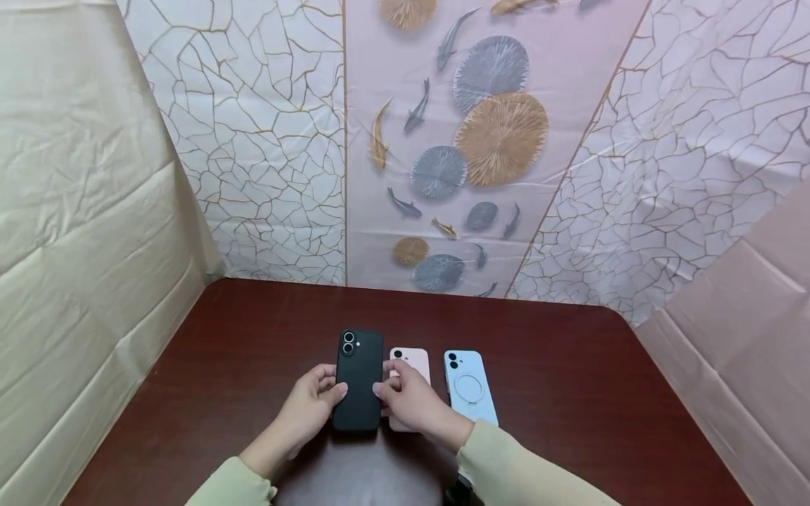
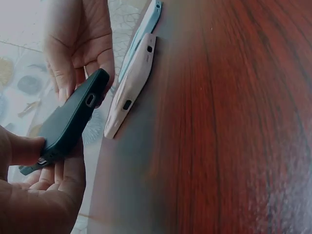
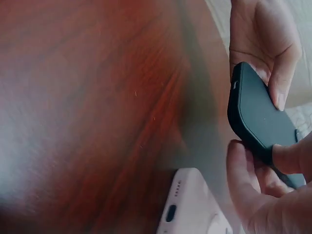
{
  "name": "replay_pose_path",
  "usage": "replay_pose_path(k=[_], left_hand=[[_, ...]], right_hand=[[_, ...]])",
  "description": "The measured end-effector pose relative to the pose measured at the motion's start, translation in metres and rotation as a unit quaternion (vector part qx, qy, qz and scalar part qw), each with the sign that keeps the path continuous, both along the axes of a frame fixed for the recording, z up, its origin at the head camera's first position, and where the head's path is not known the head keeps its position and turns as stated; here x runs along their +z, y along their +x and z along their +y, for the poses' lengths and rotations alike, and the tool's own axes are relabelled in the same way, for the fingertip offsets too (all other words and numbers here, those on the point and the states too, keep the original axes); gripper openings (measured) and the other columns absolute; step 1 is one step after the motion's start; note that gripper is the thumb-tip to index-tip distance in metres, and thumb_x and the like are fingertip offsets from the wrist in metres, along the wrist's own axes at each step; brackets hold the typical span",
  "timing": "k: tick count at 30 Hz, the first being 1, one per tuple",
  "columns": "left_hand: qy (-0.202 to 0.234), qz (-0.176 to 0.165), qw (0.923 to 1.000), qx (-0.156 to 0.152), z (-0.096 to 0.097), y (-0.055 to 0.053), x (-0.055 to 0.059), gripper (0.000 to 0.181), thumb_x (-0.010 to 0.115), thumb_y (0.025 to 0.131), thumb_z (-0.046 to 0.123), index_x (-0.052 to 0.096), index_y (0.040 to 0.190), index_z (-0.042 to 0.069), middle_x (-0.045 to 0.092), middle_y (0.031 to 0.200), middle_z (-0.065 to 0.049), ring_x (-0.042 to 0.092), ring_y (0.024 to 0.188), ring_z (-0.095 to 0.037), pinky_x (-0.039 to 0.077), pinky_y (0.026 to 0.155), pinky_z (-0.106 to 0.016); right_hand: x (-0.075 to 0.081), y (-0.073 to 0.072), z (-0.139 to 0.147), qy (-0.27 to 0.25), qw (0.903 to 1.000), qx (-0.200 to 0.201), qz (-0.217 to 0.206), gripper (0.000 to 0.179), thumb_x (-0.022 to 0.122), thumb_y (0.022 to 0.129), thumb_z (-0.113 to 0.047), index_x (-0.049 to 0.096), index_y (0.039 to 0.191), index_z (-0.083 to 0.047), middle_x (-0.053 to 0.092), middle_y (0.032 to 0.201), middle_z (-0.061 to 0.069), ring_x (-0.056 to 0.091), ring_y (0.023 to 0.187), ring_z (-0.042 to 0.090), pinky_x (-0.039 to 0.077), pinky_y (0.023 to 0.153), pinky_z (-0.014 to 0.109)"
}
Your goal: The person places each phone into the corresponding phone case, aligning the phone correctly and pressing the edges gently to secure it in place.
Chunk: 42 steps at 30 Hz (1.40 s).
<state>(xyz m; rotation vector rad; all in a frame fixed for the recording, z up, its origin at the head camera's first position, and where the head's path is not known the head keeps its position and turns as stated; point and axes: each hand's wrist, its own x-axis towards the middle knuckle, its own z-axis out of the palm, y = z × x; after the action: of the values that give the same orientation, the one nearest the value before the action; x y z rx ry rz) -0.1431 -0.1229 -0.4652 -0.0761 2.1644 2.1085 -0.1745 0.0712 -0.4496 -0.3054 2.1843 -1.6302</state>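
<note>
A phone in a black case [image 1: 358, 393] is held up in front of me, its back and two camera lenses facing me. My left hand [image 1: 308, 404] grips its left edge, thumb on the back and fingers behind. On the opposite edge, my right hand [image 1: 411, 399] pinches it between thumb and fingers. The left wrist view shows the charging-port opening in the bottom edge of the black case [image 2: 73, 114]. Just right of it a pink phone case [image 1: 414, 357] lies on the table, partly covered by my right hand.
A light blue phone case [image 1: 470, 388] with a ring on its back lies to the right, partly behind my right wrist. The dark red wooden table [image 1: 569, 393] has rounded far corners. Patterned cloth [image 1: 278, 140] hangs behind it, with plain cloth at both sides.
</note>
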Motion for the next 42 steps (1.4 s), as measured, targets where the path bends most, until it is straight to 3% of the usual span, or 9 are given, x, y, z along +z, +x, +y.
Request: replay_pose_path(k=[5, 10, 15, 18, 21, 26, 30, 36, 42], left_hand=[[-0.026, 0.017, 0.9995, -0.004, 0.0, -0.005, -0.001, 0.046, 0.057, 0.096, 0.002, 0.04, 0.139, 0.004, 0.067, 0.098, -0.013, 0.067, 0.087, -0.023, 0.055, 0.073, -0.035], [-0.123, 0.039, 0.9916, -0.005, -0.001, -0.008, -0.005, 0.056, 0.062, 0.092, -0.001, 0.038, 0.142, 0.001, 0.065, 0.098, -0.012, 0.065, 0.083, -0.02, 0.054, 0.068, -0.032], [-0.26, 0.071, 0.9631, 0.004, -0.003, -0.012, -0.003, 0.062, 0.072, 0.086, 0.004, 0.042, 0.139, -0.008, 0.057, 0.104, -0.015, 0.062, 0.084, -0.018, 0.053, 0.069, -0.032], [-0.328, 0.062, 0.9426, 0.0, -0.006, -0.013, -0.002, 0.066, 0.074, 0.085, 0.011, 0.042, 0.14, -0.008, 0.055, 0.103, -0.016, 0.058, 0.085, -0.019, 0.05, 0.075, -0.037], [-0.375, 0.042, 0.9261, -0.01, -0.007, -0.013, -0.001, 0.068, 0.074, 0.086, 0.017, 0.042, 0.141, -0.006, 0.057, 0.102, -0.016, 0.055, 0.086, -0.022, 0.047, 0.078, -0.042], [-0.405, 0.031, 0.9135, -0.026, -0.009, -0.013, 0.001, 0.071, 0.076, 0.085, 0.022, 0.042, 0.142, -0.003, 0.055, 0.103, -0.017, 0.055, 0.084, -0.022, 0.047, 0.075, -0.041], [-0.404, 0.022, 0.9136, -0.043, -0.008, -0.017, -0.003, 0.074, 0.076, 0.085, 0.025, 0.04, 0.143, -0.004, 0.05, 0.11, -0.02, 0.055, 0.087, -0.023, 0.047, 0.076, -0.039], [-0.409, 0.012, 0.9096, -0.07, -0.01, -0.021, -0.009, 0.078, 0.074, 0.087, 0.028, 0.035, 0.142, -0.012, 0.046, 0.125, -0.024, 0.052, 0.112, -0.03, 0.046, 0.089, -0.043], [-0.429, 0.018, 0.8981, -0.093, -0.017, -0.023, -0.013, 0.08, 0.074, 0.087, 0.03, 0.035, 0.14, -0.016, 0.046, 0.127, -0.028, 0.049, 0.119, -0.034, 0.043, 0.094, -0.045]], right_hand=[[0.005, -0.005, -0.005, 0.058, 0.995, -0.018, 0.079, 0.038, 0.063, 0.094, -0.008, 0.047, 0.126, 0.003, 0.058, 0.091, 0.008, 0.062, 0.074, 0.02, 0.056, 0.061, 0.036], [0.002, -0.007, -0.012, 0.112, 0.9878, -0.021, 0.106, 0.035, 0.066, 0.092, -0.006, 0.049, 0.121, 0.005, 0.058, 0.088, 0.006, 0.061, 0.06, 0.016, 0.053, 0.054, 0.028], [-0.002, -0.008, -0.022, 0.134, 0.9838, -0.022, 0.116, 0.032, 0.066, 0.091, -0.006, 0.052, 0.117, 0.005, 0.057, 0.085, 0.005, 0.06, 0.056, 0.014, 0.051, 0.052, 0.027], [-0.004, -0.009, -0.028, 0.156, 0.9786, -0.017, 0.133, 0.027, 0.067, 0.09, -0.006, 0.054, 0.112, 0.004, 0.055, 0.08, 0.003, 0.058, 0.055, 0.012, 0.049, 0.051, 0.027], [-0.007, -0.01, -0.033, 0.195, 0.9658, -0.007, 0.171, 0.022, 0.069, 0.087, -0.006, 0.057, 0.103, 0.003, 0.054, 0.074, 0.001, 0.054, 0.058, 0.01, 0.046, 0.054, 0.027], [-0.004, -0.012, -0.036, 0.246, 0.9502, 0.004, 0.192, 0.024, 0.071, 0.085, -0.009, 0.062, 0.102, 0.004, 0.055, 0.07, -0.001, 0.052, 0.062, 0.011, 0.045, 0.057, 0.027], [0.001, -0.013, -0.038, 0.279, 0.9449, 0.011, 0.171, 0.032, 0.071, 0.086, -0.012, 0.062, 0.11, 0.008, 0.062, 0.082, 0.007, 0.055, 0.07, 0.013, 0.049, 0.062, 0.029], [0.003, -0.016, -0.045, 0.358, 0.918, 0.033, 0.168, 0.031, 0.073, 0.086, -0.015, 0.065, 0.106, 0.008, 0.061, 0.092, 0.015, 0.056, 0.083, 0.02, 0.05, 0.073, 0.034], [0.003, -0.016, -0.051, 0.367, 0.9134, 0.046, 0.171, 0.027, 0.072, 0.085, -0.013, 0.066, 0.097, 0.01, 0.057, 0.087, 0.015, 0.052, 0.074, 0.02, 0.05, 0.068, 0.034]])
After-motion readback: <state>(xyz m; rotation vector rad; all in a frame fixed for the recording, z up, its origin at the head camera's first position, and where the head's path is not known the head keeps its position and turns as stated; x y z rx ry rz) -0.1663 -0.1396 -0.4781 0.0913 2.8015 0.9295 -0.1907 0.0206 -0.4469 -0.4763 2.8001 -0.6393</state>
